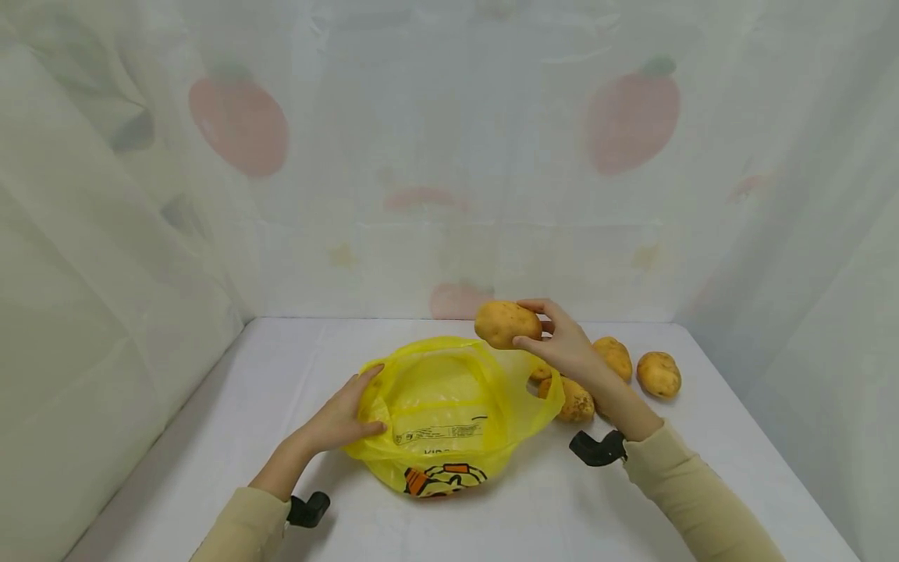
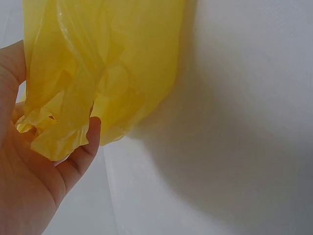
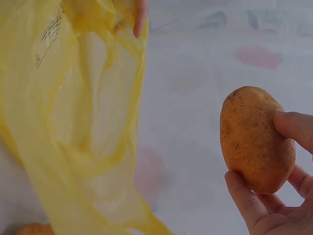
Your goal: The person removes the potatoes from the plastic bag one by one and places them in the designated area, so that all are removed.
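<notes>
A yellow plastic bag [image 1: 442, 390] stands with its mouth spread wide on the white table, black print and an orange-and-black picture on its near side. My left hand [image 1: 349, 414] grips the bag's left edge; in the left wrist view the crumpled yellow film [image 2: 73, 88] lies between thumb and fingers. Above the bag's far right rim, my right hand [image 1: 562, 343] holds a potato [image 1: 507, 324] between thumb and fingertips. The right wrist view shows this oval, brown-specked potato [image 3: 257, 139] apart from the bag, whose handle loop hangs to its left.
To the right of the bag several more potatoes lie on the table, among them one by the bag handle [image 1: 572, 402], one behind the right forearm [image 1: 612, 357] and one farthest right [image 1: 659, 375]. White printed curtains [image 1: 449, 156] enclose the table's back and sides.
</notes>
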{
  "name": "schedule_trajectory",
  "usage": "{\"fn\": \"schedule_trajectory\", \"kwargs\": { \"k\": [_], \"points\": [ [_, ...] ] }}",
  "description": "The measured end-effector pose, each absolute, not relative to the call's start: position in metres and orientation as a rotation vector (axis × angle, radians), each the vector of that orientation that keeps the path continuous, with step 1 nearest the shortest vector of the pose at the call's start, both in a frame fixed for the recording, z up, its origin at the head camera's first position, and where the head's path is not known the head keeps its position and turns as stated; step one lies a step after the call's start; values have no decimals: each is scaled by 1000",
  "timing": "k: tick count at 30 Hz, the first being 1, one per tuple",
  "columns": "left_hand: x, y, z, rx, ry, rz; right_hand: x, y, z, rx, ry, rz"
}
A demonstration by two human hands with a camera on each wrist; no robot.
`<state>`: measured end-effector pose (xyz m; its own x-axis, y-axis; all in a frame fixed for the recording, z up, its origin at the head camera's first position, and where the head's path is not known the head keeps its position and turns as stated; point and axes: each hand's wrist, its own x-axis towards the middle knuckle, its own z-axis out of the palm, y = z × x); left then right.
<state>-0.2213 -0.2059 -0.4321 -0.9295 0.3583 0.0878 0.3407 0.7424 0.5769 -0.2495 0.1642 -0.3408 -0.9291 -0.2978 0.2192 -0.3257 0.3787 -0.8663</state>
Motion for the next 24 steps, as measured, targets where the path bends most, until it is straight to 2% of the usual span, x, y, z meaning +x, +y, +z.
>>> {"fn": "schedule_trajectory", "kwargs": {
  "k": [24],
  "points": [
    [-222,-203,-434,576,2909,975,-242,243,-369,457,-2564,1595]
  ]
}}
